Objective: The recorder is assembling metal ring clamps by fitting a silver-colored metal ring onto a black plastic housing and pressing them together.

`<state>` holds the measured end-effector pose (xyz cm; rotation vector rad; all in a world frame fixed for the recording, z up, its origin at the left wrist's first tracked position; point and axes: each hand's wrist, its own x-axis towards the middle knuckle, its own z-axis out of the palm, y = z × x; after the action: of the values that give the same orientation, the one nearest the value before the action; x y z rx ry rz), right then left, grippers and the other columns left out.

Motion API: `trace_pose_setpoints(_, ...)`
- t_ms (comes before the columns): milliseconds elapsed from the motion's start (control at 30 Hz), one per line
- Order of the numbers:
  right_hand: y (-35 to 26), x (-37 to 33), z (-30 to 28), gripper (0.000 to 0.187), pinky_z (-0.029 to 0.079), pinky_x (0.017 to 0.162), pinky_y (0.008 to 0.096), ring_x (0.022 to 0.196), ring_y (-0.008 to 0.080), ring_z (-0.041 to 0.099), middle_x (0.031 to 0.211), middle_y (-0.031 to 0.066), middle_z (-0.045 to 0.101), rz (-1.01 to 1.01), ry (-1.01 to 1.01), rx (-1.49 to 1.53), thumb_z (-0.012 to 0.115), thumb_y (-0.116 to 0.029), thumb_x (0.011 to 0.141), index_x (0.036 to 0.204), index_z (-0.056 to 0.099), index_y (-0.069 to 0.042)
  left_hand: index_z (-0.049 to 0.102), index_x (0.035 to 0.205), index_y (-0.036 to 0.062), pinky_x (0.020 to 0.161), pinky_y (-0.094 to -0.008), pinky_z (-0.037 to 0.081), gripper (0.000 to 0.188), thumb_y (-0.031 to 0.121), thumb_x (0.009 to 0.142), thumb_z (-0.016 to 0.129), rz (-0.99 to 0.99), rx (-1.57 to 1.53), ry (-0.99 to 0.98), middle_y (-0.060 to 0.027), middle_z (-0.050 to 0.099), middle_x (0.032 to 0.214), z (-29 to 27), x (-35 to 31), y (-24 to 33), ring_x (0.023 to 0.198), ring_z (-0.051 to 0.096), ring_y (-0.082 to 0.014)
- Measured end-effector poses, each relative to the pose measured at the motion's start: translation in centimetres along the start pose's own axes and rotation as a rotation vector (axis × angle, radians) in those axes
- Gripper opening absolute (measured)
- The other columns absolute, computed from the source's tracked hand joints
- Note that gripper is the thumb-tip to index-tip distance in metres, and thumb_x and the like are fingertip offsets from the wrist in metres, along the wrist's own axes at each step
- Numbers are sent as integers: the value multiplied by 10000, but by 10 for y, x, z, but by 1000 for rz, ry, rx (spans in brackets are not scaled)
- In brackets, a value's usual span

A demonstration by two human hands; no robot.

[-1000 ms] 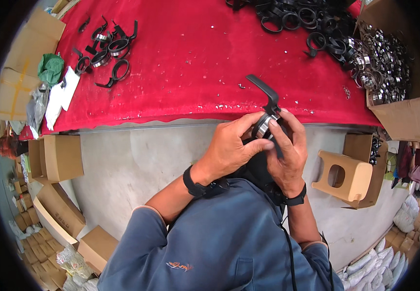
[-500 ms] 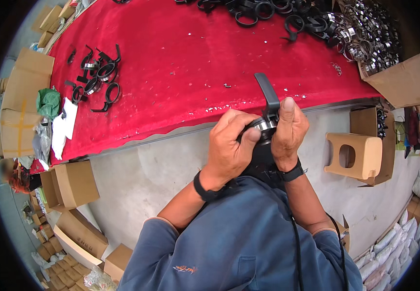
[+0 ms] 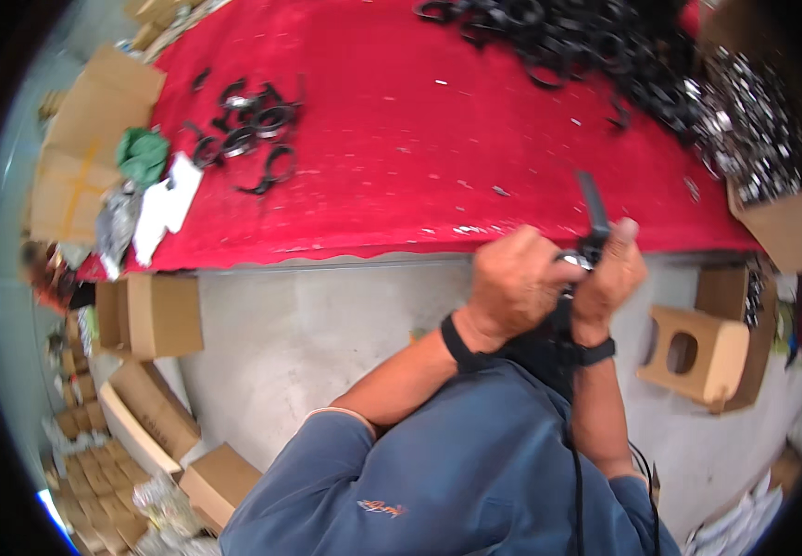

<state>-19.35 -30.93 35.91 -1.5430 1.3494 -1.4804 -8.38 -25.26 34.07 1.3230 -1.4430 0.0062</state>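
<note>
Close to the table's near edge, both my hands hold one black plastic ring with a flat upright arm (image 3: pixel 593 206). A shiny metal band (image 3: pixel 575 260) shows on it between my fingers. My left hand (image 3: pixel 515 281) is curled round the ring, its fingers bunched on the band. From the other side my right hand (image 3: pixel 608 278) grips it, thumb pointing up beside the arm. The ring's lower part is hidden by the hands and blurred. At the left on the red cloth (image 3: pixel 355 139) lies a small cluster of similar black rings (image 3: pixel 253 120), some with metal bands.
A heap of black rings (image 3: pixel 595 46) covers the far right of the table. Beside it, shiny metal bands (image 3: pixel 744 125) spill by a cardboard flap (image 3: pixel 788 222). A tan stool (image 3: pixel 725 357) stands right, below the table. Cardboard boxes (image 3: pixel 165 315) stand on the floor at left.
The view has shifted, so table and heaps sit differently in it. Both hands now appear further right, still on the black ring. My left hand's fingers have closed further over the band.
</note>
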Motion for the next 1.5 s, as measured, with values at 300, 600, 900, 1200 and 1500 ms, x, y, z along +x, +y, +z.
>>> trace_pose_setpoints(300, 27, 1, -3, 744, 519, 766, 333, 813, 172, 625, 887, 83, 671, 124, -298, 200, 340, -587, 1179, 991, 694, 40, 748, 1072, 23, 724, -409, 567, 197, 197, 988, 787, -204, 69, -37, -167, 741, 946, -72, 16, -43, 820, 726, -328)
trace_pose_setpoints(600, 56, -2, -40, 641, 556, 789, 332, 836, 171, 656, 916, 92, 708, 267, -330, 242, 436, -491, 1184, 1035, 724, 62, 638, 1361, -41, 962, -501, 540, 507, 383, 1082, 632, -434, 943, 298, -308, 691, 1264, -272, 106, -218, 1112, 691, -445)
trace_pose_setpoints(900, 82, 67, -26, 510, 557, 759, 381, 808, 243, 709, 875, 156, 729, 92, -169, -8, 514, -379, 1161, 989, 731, 49, 688, 1332, 33, 1045, -468, 550, 431, 190, 948, 803, 86, 525, -48, -210, 688, 1322, -54, 149, -180, 1195, 682, -379)
trace_pose_setpoints(1200, 117, 88, -19, 408, 556, 722, 423, 774, 326, 729, 830, 165, 733, -3, -59, -90, 624, -330, 1112, 924, 721, 19, 742, 1173, 17, 1104, -514, 526, 318, 163, 898, 808, 149, 473, -467, -288, 583, 1509, 117, 192, -186, 1307, 616, -478)
trace_pose_setpoints(1500, 167, 240, -123, 639, 493, 1131, 481, 1308, 418, 615, 1431, 228, 642, -348, 34, -503, 786, -21, 817, 1430, 604, -20, 705, 909, -20, 1113, -509, 510, 220, 149, 845, 832, 17, 313, -622, -337, 582, 1503, 43, 162, -126, 1336, 604, -487)
